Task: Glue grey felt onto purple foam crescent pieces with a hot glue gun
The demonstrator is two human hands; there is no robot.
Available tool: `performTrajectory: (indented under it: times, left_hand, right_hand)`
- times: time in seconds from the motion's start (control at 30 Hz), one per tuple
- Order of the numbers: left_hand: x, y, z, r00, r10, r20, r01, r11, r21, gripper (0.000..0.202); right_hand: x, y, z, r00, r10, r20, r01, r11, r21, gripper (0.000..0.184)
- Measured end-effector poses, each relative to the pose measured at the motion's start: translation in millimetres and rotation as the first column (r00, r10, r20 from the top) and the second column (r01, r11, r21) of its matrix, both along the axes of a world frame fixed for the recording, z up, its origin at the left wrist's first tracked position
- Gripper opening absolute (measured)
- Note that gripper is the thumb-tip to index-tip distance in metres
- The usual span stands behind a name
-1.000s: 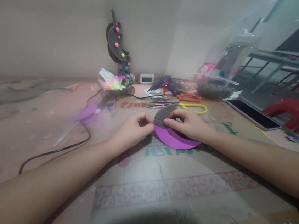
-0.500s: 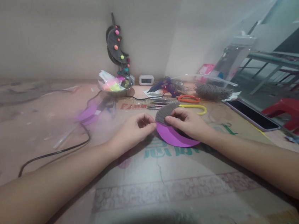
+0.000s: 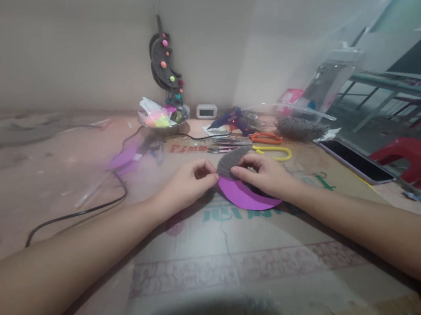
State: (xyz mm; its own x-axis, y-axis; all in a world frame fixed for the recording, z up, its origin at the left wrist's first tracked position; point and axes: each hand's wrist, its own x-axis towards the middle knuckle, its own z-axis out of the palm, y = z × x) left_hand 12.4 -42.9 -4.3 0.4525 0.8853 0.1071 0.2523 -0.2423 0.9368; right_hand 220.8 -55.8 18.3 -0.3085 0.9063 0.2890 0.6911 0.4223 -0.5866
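A flat purple crescent (image 3: 250, 196), its upper part covered by rows of grey yarn (image 3: 229, 164), is held just above the cardboard. My right hand (image 3: 267, 174) is closed on it, thumb on the near face, and hides its inner curve. At the crescent's left edge, where grey meets purple, the thumb and forefinger of my left hand (image 3: 192, 182) are pinched together. Whatever lies between those fingertips is too small to make out.
Behind my hands lie tweezers (image 3: 227, 141), orange-handled (image 3: 264, 138) and yellow-handled scissors (image 3: 279, 151), a glue gun (image 3: 232, 120) and a grey yarn bundle (image 3: 299, 128). A phone (image 3: 356, 161) lies right. A decorated grey crescent (image 3: 165, 64) stands behind a bowl (image 3: 165, 122). A black cord (image 3: 88, 210) runs left.
The crescent has tilted slightly, its grey part a little lower and further left. Both hands keep their grip and have barely moved.
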Motion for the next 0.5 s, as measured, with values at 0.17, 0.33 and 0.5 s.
performTrajectory:
  times: [0.17,0.33,0.5]
  left_hand:
    - [0.7,-0.5,0.7,1.0,0.015,-0.005,-0.015,1.0,0.0,0.005]
    - [0.4,-0.6,3.2,1.0,0.016,0.012,-0.016,1.0,-0.019,0.005]
    - [1.2,-0.3,5.3,1.0,0.012,0.02,-0.011,0.999,-0.033,0.009]
  right_hand:
    - [-1.4,-1.6,1.7,1.0,0.002,0.003,-0.002,1.0,-0.008,0.026]
    - [-0.5,-1.5,1.4,1.0,-0.008,-0.005,0.008,1.0,-0.012,0.027]
    - [2.4,0.7,-0.2,0.998,-0.038,-0.04,0.038,0.999,-0.003,0.027]
